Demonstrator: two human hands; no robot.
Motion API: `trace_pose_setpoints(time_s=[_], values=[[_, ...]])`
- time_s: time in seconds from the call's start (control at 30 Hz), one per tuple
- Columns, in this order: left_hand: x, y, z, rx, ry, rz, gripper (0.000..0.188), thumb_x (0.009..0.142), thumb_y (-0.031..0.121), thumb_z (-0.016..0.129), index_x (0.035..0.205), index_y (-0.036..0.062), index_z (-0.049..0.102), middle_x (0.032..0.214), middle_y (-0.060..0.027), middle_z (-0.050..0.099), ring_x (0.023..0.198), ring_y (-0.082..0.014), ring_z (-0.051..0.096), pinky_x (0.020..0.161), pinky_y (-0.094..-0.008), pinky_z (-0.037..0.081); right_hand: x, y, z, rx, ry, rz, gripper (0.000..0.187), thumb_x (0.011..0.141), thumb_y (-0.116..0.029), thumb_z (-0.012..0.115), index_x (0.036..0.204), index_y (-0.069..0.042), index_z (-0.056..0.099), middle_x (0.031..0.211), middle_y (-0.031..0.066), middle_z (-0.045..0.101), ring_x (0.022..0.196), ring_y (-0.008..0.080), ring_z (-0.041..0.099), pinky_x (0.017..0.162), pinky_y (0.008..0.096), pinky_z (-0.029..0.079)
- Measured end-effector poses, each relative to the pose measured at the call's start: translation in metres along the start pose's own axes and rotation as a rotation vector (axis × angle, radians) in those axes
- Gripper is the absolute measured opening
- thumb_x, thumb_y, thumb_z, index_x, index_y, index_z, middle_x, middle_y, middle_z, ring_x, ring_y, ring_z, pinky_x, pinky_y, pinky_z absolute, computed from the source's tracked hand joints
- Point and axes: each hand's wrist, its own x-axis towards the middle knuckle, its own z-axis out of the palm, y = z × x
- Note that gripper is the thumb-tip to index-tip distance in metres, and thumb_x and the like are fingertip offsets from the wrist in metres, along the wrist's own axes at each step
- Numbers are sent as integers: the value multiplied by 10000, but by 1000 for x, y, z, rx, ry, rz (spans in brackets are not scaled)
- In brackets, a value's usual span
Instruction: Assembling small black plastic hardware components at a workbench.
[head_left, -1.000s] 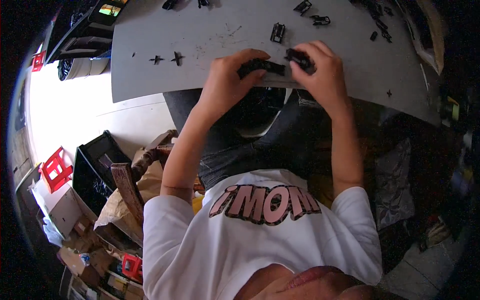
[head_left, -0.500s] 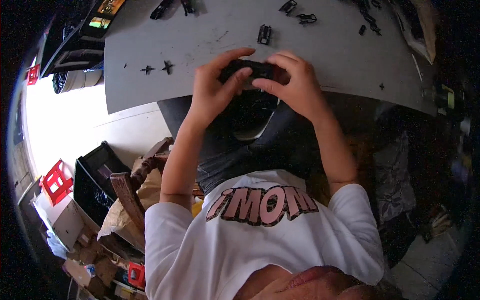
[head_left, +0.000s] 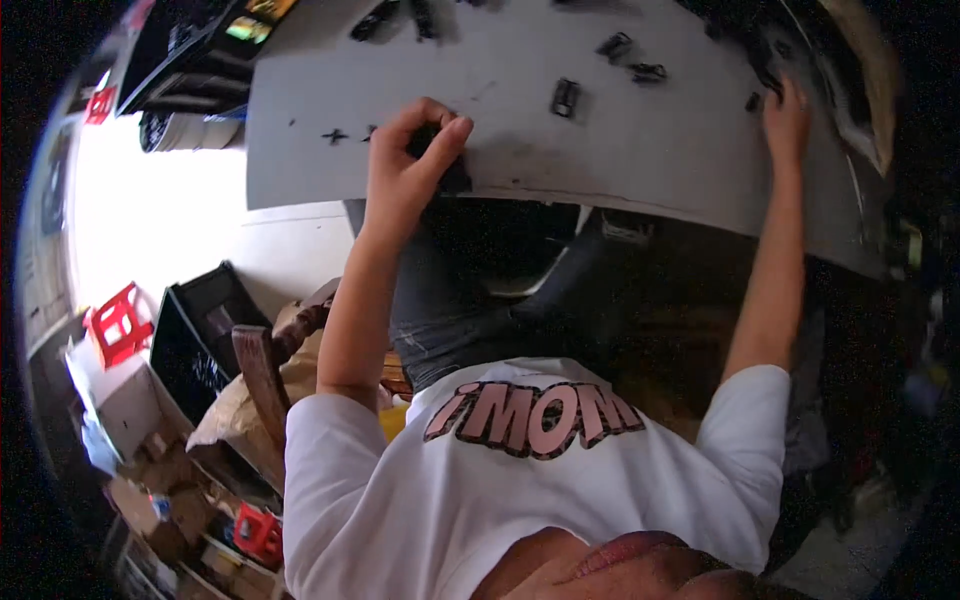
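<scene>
Near the front edge of the table, my left hand (head_left: 408, 165) is closed on a black plastic part (head_left: 456, 178). Most of that part is hidden behind the fingers and palm. My right hand (head_left: 787, 125) is stretched out to the far right, its fingertips at a cluster of dark parts (head_left: 755, 50); whether they grip one is too blurred to tell. A small black piece (head_left: 753, 101) lies just left of those fingers. Between my hands, farther back, a black frame-like part (head_left: 565, 97) rests on the table.
Two more black frame pieces (head_left: 649, 73) lie toward the back of the grey table (head_left: 330, 90). Long black parts (head_left: 376, 20) sit at the back left, and a small black cross (head_left: 336, 136) lies left of my left hand. A black crate (head_left: 215, 310) stands at lower left.
My right hand has let go of the black part held between both hands and moved far right to the dark parts. My left hand keeps it, slightly lower. The view has shifted a little.
</scene>
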Motion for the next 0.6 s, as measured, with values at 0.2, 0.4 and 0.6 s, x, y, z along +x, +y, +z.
trace_pose_setpoints(time_s=[0.2,0.4,0.6], values=[[40,-13,-37,229,88,123,93,839,71,566,927,47,581,785,-23,559,720,-95,578,617,-261,440,-18,-38,-1,120,-189,-52,363,943,-168,429,1305,-153,456,1257,140,498,1116,330,496,905,416,429],[90,21,-39,966,91,351,320,747,-8,553,1053,79,585,1059,-133,538,812,-339,582,701,-365,478,-42,-125,-40,327,-271,-233,306,901,-166,522,1202,-112,535,1230,126,518,1124,307,491,897,395,439],[101,27,-40,1072,-88,318,217,774,79,578,986,77,621,1115,-124,537,885,-358,581,727,-388,479,-59,-146,-68,824,-34,-94,310,822,-122,637,1119,-87,559,1071,76,575,986,228,562,824,332,466]])
